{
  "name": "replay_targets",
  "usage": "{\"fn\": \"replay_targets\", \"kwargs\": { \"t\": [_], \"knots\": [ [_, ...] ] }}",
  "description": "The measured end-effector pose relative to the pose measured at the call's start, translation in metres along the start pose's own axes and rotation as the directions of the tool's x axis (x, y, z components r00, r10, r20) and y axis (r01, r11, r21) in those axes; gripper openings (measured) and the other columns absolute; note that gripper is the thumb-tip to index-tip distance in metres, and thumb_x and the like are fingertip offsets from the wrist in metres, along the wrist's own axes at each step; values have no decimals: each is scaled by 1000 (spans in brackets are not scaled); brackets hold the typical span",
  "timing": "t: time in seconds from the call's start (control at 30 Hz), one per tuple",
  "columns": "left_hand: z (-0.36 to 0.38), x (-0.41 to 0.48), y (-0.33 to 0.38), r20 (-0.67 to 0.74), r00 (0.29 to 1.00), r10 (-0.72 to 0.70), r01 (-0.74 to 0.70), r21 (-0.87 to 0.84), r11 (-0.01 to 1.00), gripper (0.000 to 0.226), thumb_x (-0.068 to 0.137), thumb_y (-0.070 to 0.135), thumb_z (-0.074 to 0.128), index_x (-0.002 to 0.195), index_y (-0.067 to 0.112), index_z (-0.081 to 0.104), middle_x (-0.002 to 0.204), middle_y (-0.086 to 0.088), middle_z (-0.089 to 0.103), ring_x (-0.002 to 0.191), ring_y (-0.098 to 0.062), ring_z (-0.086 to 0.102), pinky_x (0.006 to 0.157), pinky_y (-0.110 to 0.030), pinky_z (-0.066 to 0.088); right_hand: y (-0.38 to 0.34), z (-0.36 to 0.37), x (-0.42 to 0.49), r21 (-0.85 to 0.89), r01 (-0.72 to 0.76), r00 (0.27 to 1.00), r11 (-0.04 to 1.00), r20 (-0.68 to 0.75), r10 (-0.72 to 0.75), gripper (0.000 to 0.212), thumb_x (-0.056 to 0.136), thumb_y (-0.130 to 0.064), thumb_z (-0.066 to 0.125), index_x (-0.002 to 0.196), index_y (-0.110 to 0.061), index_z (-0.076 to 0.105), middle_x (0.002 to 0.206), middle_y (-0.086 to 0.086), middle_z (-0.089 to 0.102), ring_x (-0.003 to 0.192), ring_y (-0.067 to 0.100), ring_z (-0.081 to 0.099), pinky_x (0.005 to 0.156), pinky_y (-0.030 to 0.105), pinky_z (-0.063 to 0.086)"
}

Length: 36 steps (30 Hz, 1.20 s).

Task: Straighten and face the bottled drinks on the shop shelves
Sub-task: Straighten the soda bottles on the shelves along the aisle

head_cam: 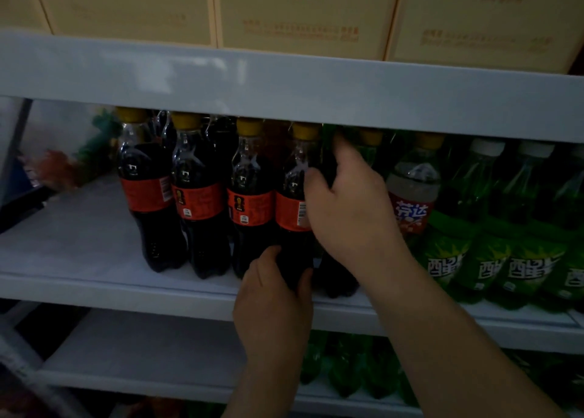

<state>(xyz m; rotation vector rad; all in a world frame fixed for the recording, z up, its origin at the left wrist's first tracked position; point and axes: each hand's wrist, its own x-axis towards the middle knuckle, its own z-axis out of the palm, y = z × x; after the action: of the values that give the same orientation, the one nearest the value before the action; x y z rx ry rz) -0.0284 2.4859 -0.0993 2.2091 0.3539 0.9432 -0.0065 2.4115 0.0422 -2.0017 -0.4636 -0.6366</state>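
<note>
Head view, dim shop shelf (79, 243). Far L: blurry coloured packets (63, 161), can't make out what they are. Next, a row of upright colas w/ yellow caps and orange-red labels, side by side near the front lip: first cola btl (145, 193), second cola btl (196, 202), third cola btl (249, 209). Just R of these stands the fourth cola btl (292, 212). The left hand (275, 294) grips its base, thumb and fingers curled round it. The right hand (347, 202) is curled round what looks like a fifth dark btl (338, 278), thumb by the fourth's shoulder, but the light's too poor to be sure. Further R: Fanta btl (412, 196) w/ red label, then green btls (521, 243). Cream cartons (303, 13) sit on the shelf above.
</note>
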Motion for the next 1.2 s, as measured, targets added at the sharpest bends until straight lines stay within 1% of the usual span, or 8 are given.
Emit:
{"fn": "replay_targets", "kwargs": {
  "t": [0.13, 0.4, 0.53, 0.6, 0.77, 0.87, 1.03, 1.2],
  "knots": [
    [2, -2, -4, 2, 995, 101, -101, 22, 995, 57, 67, 27, 84, 115, 12, 58, 97, -6, 68, 78, -24, 67, 57, -29, 49, -4, 6, 19, 25, -149, 985, 989, 95, 146, 15, 95, -23, 48, 107, -14, 51, 91, 8, 62, 71, 28, 65, 63, 46, 57],
    [-6, -5, -17, -13, 979, 201, -202, -17, 979, 65, 69, 49, 76, 120, 12, 60, 118, -6, 61, 93, -22, 66, 63, -30, 54, -9, 5, 22, -249, -16, 999, 968, -44, 6, 29, 78, -42, 72, 81, -16, 62, 74, -7, 59, 62, 1, 55, 52, 11, 45],
    [-11, -2, -14, 46, 985, 164, -160, -74, 984, 76, 62, 49, 82, 124, 16, 53, 113, -3, 60, 95, -22, 64, 62, -32, 54, -15, 7, 25, -428, 9, 1000, 904, 0, -10, 44, 80, -53, 65, 81, -9, 66, 73, 2, 64, 66, 12, 58, 58, 26, 50],
    [-11, -2, -18, 44, 981, 189, -186, -70, 980, 71, 64, 44, 82, 122, 13, 54, 111, -5, 62, 92, -23, 66, 61, -31, 53, -16, 5, 27, -462, 0, 1000, 887, -5, -2, 43, 85, -50, 60, 78, -9, 64, 66, 2, 60, 59, 10, 54, 49, 17, 44],
    [-9, -3, -31, 16, 954, 300, -300, -3, 954, 56, 74, 24, 79, 123, 3, 61, 114, -12, 67, 94, -27, 68, 66, -34, 56, -17, 2, 25, -116, -191, 980, 975, 36, 197, 17, 89, -28, 60, 80, -15, 65, 39, -8, 54, 30, 3, 47, 29, 12, 27],
    [-9, -4, -33, -11, 939, 343, -343, -26, 939, 43, 78, 12, 73, 120, 7, 63, 122, -12, 62, 91, -26, 68, 63, -30, 55, -15, 6, 24, -177, -161, 987, 971, -50, 155, 19, 83, -33, 67, 76, -16, 64, 42, -5, 54, 36, 6, 50, 34, 13, 31],
    [-9, 4, -29, 35, 948, 316, -315, -48, 948, 59, 69, 42, 80, 116, 13, 58, 111, -4, 61, 81, -21, 65, 52, -28, 51, -19, 7, 23, -344, -90, 993, 935, -109, 56, 36, 78, -44, 71, 60, -20, 53, 52, -6, 53, 46, 3, 52, 36, 9, 36],
    [-2, 7, -32, 8, 949, 314, -313, -37, 949, 61, 68, 46, 77, 115, 16, 52, 107, -2, 61, 73, -18, 65, 46, -26, 48, -20, -1, 19, -486, 11, 995, 874, -77, -56, 34, 86, -46, 58, 76, -14, 66, 61, 0, 61, 55, 4, 52, 49, 13, 40]
  ]
}}
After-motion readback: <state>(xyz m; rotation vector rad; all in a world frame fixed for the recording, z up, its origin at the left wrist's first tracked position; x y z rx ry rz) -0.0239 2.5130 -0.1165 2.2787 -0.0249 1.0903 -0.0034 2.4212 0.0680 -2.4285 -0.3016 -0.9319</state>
